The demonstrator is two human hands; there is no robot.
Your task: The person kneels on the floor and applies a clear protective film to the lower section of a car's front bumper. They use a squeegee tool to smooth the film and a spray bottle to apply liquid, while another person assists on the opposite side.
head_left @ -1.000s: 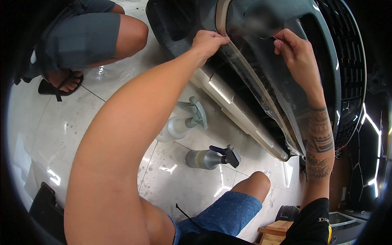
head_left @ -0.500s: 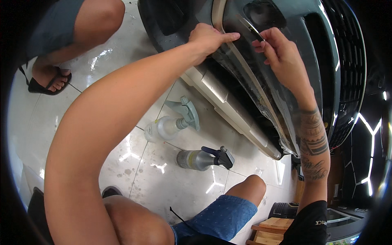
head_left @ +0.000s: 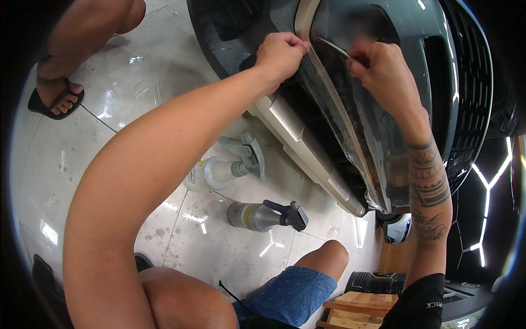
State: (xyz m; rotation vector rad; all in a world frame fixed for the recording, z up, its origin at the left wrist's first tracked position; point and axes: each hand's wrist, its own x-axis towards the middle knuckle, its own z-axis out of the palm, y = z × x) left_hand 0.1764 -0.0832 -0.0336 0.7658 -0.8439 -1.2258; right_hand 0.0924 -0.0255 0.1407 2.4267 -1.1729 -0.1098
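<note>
Ahead of me is a dark grey-green car bumper (head_left: 378, 82) with a beige trim strip (head_left: 329, 82) running down it. Loose, wrinkled clear film (head_left: 350, 151) hangs along the strip's lower stretch. My left hand (head_left: 280, 55) is closed in a pinch at the strip's upper part; what lies between its fingertips is too small to make out. My right hand (head_left: 383, 71) grips a slim cutter knife (head_left: 333, 46), its thin tip pointing left toward the strip, close to my left fingertips. The cutter's rear part is hidden in my fingers.
Two spray bottles lie below my arms on the tiled floor: a whitish one (head_left: 224, 167) and a silver-grey one (head_left: 266, 215) with a dark trigger. Another person's sandalled foot (head_left: 57, 98) is at the left. A wooden stool (head_left: 359, 310) stands at lower right.
My left thumb, stretched out before, has closed into a pinch. The cutter in my right hand has tilted flatter, its tip lower and nearer the strip. The other person's leg has shifted left.
</note>
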